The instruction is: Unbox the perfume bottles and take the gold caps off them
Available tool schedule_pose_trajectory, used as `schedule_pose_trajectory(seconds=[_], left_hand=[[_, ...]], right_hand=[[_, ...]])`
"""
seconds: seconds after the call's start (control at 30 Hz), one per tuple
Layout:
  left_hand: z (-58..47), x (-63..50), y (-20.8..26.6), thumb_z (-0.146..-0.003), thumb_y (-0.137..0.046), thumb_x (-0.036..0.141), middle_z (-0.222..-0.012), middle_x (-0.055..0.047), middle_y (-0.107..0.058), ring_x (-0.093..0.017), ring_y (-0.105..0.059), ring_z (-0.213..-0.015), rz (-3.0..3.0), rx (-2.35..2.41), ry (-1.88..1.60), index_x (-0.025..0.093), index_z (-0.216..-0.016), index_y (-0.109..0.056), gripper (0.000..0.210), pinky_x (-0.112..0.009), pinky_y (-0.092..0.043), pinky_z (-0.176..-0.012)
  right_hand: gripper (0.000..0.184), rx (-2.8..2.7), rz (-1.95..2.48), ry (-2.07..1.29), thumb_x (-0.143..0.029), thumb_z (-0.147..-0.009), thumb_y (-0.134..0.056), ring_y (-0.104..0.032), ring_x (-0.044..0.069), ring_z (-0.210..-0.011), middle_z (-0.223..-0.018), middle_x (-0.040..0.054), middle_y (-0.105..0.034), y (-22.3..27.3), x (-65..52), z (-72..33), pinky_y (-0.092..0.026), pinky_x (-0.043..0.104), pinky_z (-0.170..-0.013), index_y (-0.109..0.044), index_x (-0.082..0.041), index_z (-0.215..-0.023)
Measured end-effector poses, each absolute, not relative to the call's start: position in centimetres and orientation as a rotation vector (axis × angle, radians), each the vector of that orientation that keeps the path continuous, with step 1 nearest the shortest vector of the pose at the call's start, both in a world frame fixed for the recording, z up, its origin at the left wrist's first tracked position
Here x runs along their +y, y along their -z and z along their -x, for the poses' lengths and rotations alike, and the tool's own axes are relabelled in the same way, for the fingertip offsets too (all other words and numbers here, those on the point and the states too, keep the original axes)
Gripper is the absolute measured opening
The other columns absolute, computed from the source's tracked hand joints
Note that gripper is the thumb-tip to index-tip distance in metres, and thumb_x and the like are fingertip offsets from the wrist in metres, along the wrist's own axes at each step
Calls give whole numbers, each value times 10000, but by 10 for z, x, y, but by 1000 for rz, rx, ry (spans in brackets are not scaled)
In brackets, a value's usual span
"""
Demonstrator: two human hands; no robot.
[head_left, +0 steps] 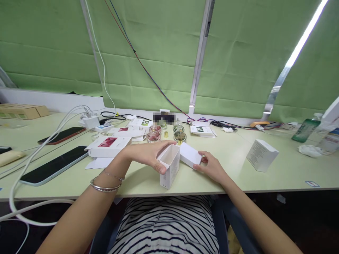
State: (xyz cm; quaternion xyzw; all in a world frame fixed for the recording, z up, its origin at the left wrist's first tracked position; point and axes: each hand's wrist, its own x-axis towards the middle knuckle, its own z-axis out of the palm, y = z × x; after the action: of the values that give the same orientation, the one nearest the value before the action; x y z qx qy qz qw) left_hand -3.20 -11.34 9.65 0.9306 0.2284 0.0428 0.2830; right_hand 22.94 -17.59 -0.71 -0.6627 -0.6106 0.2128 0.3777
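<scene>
My left hand (150,155) is closed round the top of a white carton (170,169), which stands upright near the front edge of the table with its top open. Fine print shows on the carton's side. Just right of it, my right hand (210,165) grips the end of a plain white inner box (190,155), tilted beside the carton. Beyond both hands are several round glass jars (180,135) with reddish or green contents. A small gold-coloured piece (166,134) sits between the jars.
Flattened printed cartons (108,146) lie to the left, near phones (57,165) and white cables. Another white box (262,155) stands at right, with a green bottle (306,128) and crumpled tissue (309,150) farther right. A carton (202,130) and dark cables (225,124) lie at the back.
</scene>
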Motion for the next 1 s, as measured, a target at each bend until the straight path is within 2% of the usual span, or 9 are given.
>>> schedule_pose_trajectory(seconds=[0.1, 0.2, 0.3, 0.43, 0.53, 0.67, 0.77, 1.0], left_hand=[[29, -115, -90, -571, -712, 511, -1270, -120, -449, -311, -452, -1129, -2401, 647, -172, 193, -1277, -340, 859, -389, -386, -914], [23, -119, -78, -593, -703, 500, -1196, -108, -482, -290, -483, -1080, -2285, 674, -333, 196, -1239, -354, 795, -385, -416, -867], [16, -125, -65, -621, -683, 499, -1164, -97, -485, -272, -483, -1071, -2152, 643, -489, 200, -1244, -324, 779, -380, -427, -845], [5, -130, -52, -592, -712, 484, -1139, -97, -491, -271, -490, -1049, -2100, 669, -605, 188, -1252, -309, 828, -397, -420, -851], [-4, -131, -47, -595, -721, 465, -1159, -106, -493, -280, -482, -1073, -2091, 680, -673, 183, -1255, -318, 823, -426, -401, -886], [-15, -134, -45, -621, -721, 410, -1265, -134, -440, -302, -423, -1165, -2074, 533, -775, 186, -1268, -332, 787, -456, -366, -938], [-19, -138, -46, -662, -702, 355, -1294, -133, -424, -299, -434, -1164, -2037, 380, -777, 197, -1263, -339, 720, -446, -393, -920], [-19, -143, -49, -689, -683, 322, -1151, -116, -531, -292, -509, -1067, -2043, 357, -770, 166, -1161, -467, 542, -427, -426, -876]], right_hand=[[667, -1533, 1676, -563, -444, -575, -692, -564, 214, -910, -1002, 78, -586, 10, -174, -232, -456, 343, -802, -517, -184, -1163], [670, -1416, 1626, -636, -446, -569, -704, -568, 231, -911, -983, 86, -596, 9, -172, -237, -451, 374, -825, -520, -176, -1153], [655, -1232, 1351, -758, -457, -598, -694, -573, 231, -945, -1052, 102, -596, -4, -174, -237, -448, 377, -854, -498, -166, -1152], [550, -1183, 900, -882, -440, -635, -687, -519, 235, -1079, -1215, 92, -530, -31, -184, -216, -426, 371, -905, -515, -202, -1100], [560, -1194, 756, -925, -417, -616, -713, -511, 239, -1089, -1219, 86, -524, -42, -187, -194, -438, 384, -891, -500, -227, -1097], [594, -1235, 723, -911, -407, -584, -741, -502, 242, -1098, -1194, 77, -537, -35, -181, -178, -419, 400, -909, -489, -246, -1098], [610, -1301, 770, -832, -407, -583, -744, -445, 253, -1162, -1223, 58, -514, -24, -175, -176, -384, 414, -922, -483, -273, -1117], [554, -1330, 768, -870, -395, -613, -710, -401, 256, -1185, -1227, 37, -496, -15, -177, -174, -388, 388, -876, -481, -293, -1107]])
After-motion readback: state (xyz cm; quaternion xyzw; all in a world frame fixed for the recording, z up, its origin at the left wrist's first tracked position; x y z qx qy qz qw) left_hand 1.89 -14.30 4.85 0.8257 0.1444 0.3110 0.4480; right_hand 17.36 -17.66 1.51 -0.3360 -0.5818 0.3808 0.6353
